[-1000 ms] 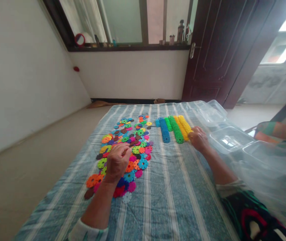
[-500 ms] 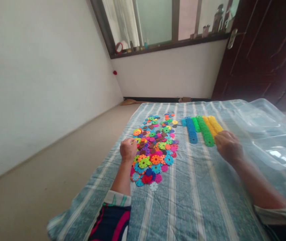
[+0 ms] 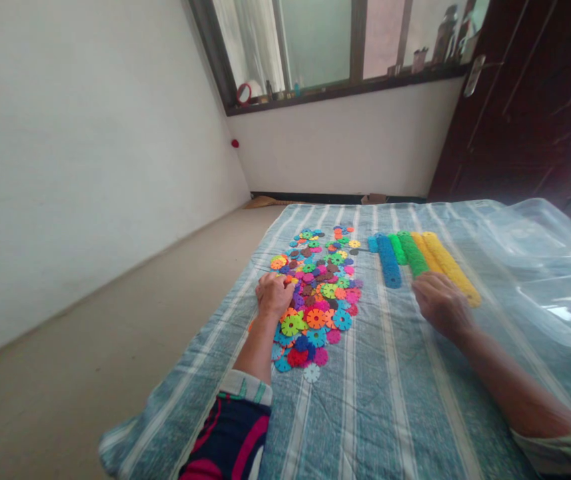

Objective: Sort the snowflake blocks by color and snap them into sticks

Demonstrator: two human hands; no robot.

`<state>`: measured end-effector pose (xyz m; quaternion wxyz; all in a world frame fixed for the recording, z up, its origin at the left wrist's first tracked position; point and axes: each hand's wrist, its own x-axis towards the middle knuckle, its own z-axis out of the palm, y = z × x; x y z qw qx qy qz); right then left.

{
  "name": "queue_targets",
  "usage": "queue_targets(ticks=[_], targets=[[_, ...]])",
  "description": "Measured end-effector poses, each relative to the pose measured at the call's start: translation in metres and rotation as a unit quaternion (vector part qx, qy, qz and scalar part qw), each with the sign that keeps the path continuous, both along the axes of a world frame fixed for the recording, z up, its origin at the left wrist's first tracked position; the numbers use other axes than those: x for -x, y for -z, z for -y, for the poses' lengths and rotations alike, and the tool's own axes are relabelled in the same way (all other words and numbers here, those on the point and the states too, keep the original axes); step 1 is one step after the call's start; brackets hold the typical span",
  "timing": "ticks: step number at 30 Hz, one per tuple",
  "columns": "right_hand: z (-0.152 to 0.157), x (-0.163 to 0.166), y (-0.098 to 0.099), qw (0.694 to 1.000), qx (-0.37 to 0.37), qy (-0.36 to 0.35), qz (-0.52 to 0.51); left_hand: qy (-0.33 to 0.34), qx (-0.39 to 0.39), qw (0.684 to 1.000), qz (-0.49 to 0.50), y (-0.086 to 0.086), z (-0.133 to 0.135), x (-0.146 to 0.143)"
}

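My left hand reaches over the left edge of a loose pile of colourful notched plastic discs. Its fingers are bent together among the discs, and what they pinch, if anything, is too small to make out. My right hand is closed at the near end of a green row of overlapping discs, hiding that end. Whatever sits in its fingertips is hidden. Beside it runs a long yellow row, and further left lies a blue row. Shorter rows stand between them.
A striped blue-grey cloth covers the surface. Two clear plastic tubs stand at its right side. Beyond are a window ledge with small items and a dark red door. Bare floor lies to the left.
My right hand has moved left from the yellow row to the green row, uncovering the yellow row's near end. My left hand has shifted right, further onto the pile. The view has turned slightly.
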<state>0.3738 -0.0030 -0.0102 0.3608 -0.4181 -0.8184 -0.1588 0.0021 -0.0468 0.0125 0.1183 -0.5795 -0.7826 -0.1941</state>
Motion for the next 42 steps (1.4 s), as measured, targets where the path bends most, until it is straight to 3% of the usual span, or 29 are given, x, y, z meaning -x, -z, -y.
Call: queue_targets(ticks=[6,15,23,30,34,38,42], targets=[[0.001,0.000,-0.001,1.000,-0.003,0.004,0.002,0.013,-0.010,1.000,0.015,0.000,-0.002,0.000],[0.004,0.002,-0.003,1.000,0.003,-0.005,0.002,0.024,0.053,0.998,0.001,-0.005,-0.004,-0.004],[0.005,0.002,-0.004,1.000,-0.007,-0.020,0.009,0.035,0.053,0.998,-0.018,-0.004,-0.006,-0.007],[0.005,0.002,-0.004,1.000,-0.010,-0.028,0.010,0.073,-0.038,0.996,-0.038,0.011,-0.014,0.002],[0.004,0.003,-0.005,1.000,-0.003,-0.026,0.005,0.090,-0.125,0.987,-0.050,0.007,-0.016,0.004],[0.006,0.010,-0.011,0.999,0.030,-0.027,0.006,0.156,-0.165,0.974,-0.029,-0.007,-0.011,-0.019],[0.014,0.028,-0.018,0.995,0.073,-0.062,-0.005,0.257,-0.137,0.956,0.033,-0.015,-0.001,-0.061]])
